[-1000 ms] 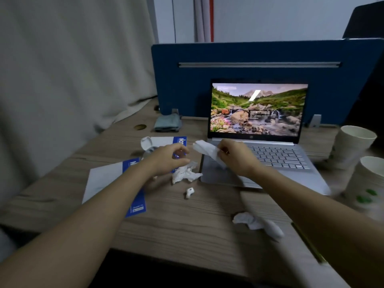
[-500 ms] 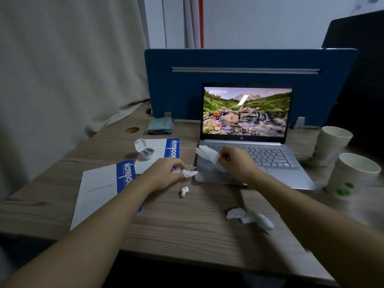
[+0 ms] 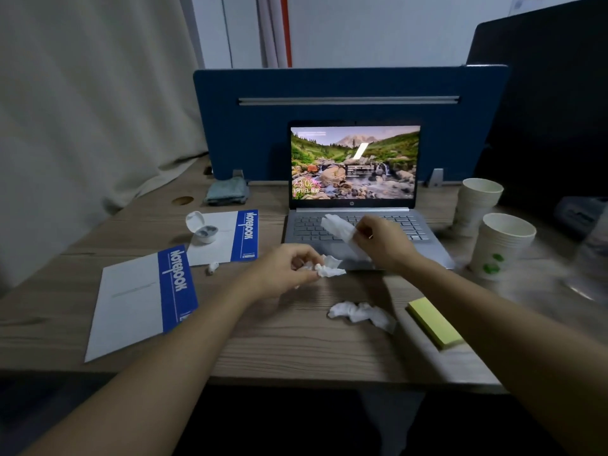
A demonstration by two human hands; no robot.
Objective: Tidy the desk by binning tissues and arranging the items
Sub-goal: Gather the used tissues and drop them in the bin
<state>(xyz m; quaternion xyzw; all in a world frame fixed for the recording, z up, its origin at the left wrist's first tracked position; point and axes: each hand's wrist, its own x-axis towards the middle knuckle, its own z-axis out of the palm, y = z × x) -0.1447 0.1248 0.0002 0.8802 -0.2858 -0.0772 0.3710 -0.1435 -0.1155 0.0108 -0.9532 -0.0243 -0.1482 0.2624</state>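
Observation:
My left hand [image 3: 283,269] is closed on a crumpled white tissue [image 3: 327,268] just in front of the laptop [image 3: 358,225]. My right hand [image 3: 381,241] pinches a longer white tissue [image 3: 339,228] above the laptop's keyboard. A third crumpled tissue [image 3: 360,312] lies loose on the wooden desk [image 3: 296,340], below my right wrist. Two white-and-blue notebooks [image 3: 144,297] [image 3: 230,238] lie on the left. An open earbud case [image 3: 202,230] rests on the far notebook, and a single earbud [image 3: 212,268] lies between the two.
Two stacks of paper cups [image 3: 477,205] [image 3: 500,245] stand right of the laptop. A yellow sticky-note pad [image 3: 434,322] lies near the front right edge. A folded grey-blue cloth [image 3: 227,192] sits by the blue divider [image 3: 329,83]. A curtain hangs at left.
My left hand came down on the crumpled tissue by the laptop and closed on it. My right hand kept its tissue. The view shifted, bringing the yellow pad into sight.

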